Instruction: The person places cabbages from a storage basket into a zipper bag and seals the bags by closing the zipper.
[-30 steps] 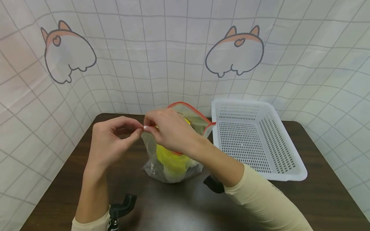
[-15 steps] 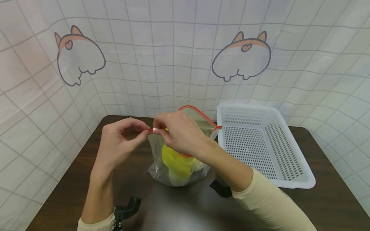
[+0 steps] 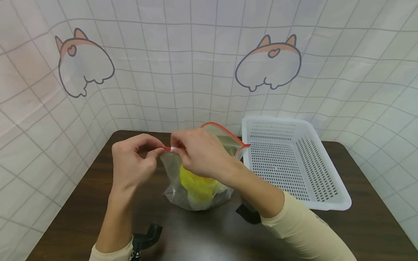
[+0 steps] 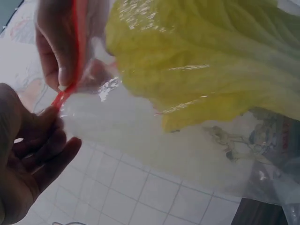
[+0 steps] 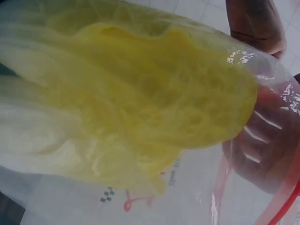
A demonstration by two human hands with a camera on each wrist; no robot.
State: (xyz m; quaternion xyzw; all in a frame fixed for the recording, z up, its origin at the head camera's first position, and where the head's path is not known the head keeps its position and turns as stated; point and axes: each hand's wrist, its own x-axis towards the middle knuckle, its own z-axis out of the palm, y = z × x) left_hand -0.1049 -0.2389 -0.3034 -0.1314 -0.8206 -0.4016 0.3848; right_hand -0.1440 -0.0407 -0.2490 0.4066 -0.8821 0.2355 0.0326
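Note:
A clear zip bag (image 3: 174, 194) with a red zip strip (image 3: 167, 148) stands upright on the table, its mouth gaping on the right side. Inside is a yellow, wrinkled leafy head with white at one end (image 5: 178, 89), resembling a napa cabbage. My left hand (image 3: 134, 163) pinches the strip at the bag's left corner between thumb and forefinger. Just right of it, my right hand (image 3: 205, 156) pinches the small white zip slider (image 3: 172, 149). In the left wrist view, the left fingers (image 4: 44, 119) grip the strip's end. My right hand hides part of the bag's mouth.
A white perforated plastic basket (image 3: 343, 197) stands right of the bag, its near-left rim close to the bag's right corner. Dark wooden table (image 3: 196, 235) lies under everything. A white grid-patterned cloth (image 3: 176, 72) hangs behind and at both sides.
My right hand and the slider have shifted slightly right, away from my left fingertips, so a short piece of red strip shows between them. The head view has shifted a little.

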